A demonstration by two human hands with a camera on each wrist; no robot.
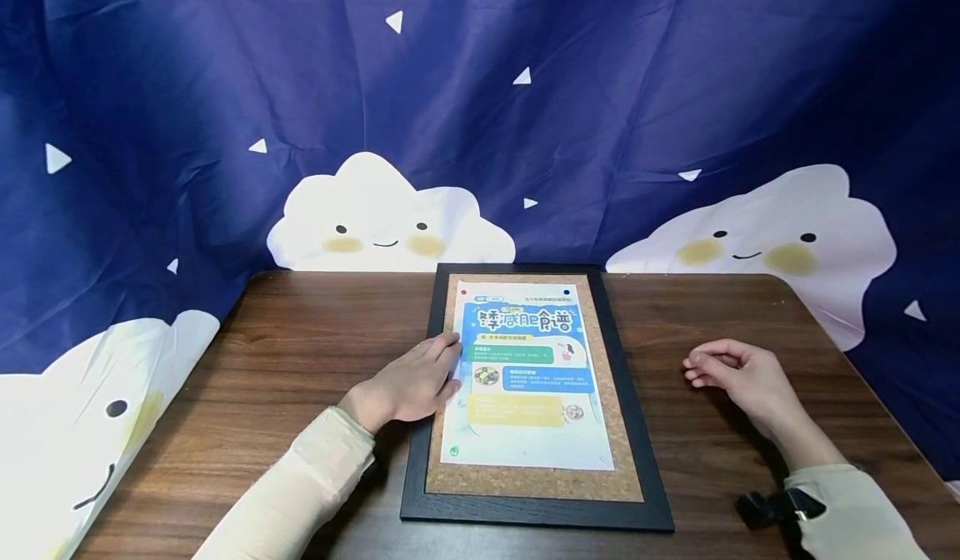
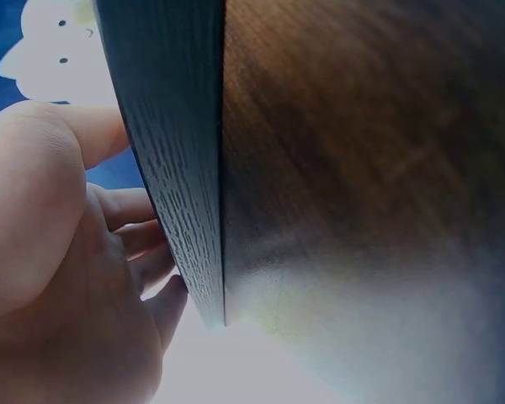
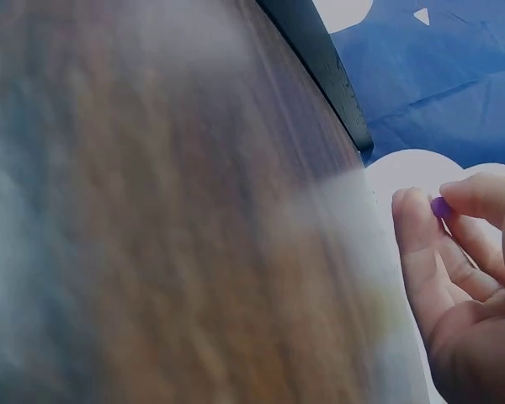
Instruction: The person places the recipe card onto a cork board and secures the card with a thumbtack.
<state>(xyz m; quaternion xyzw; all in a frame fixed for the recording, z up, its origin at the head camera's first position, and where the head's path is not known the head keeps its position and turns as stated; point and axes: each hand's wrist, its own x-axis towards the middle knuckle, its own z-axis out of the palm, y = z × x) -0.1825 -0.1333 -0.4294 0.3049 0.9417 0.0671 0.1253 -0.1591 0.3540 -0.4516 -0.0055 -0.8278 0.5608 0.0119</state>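
A framed corkboard [image 1: 536, 485] lies flat on the table, with a printed poster [image 1: 525, 450] on it. A red thumbtack [image 1: 464, 292] and a blue thumbtack [image 1: 567, 292] sit at the poster's two upper corners. My left hand [image 1: 420, 379] rests across the board's left side, fingertips over the poster's left edge; the left wrist view shows that hand along the black frame [image 2: 172, 160]. Right of the board, my right hand [image 1: 750, 381] is raised over the table. Between its thumb and fingertips it pinches a small purple thumbtack [image 3: 440, 208], mostly covered by the fingers.
The brown wooden table [image 1: 337, 318] extends on both sides of the board. Behind it hangs a dark blue cloth [image 1: 480, 110] with white clouds and triangles. A black strap piece [image 1: 776, 507] sits at the right wrist.
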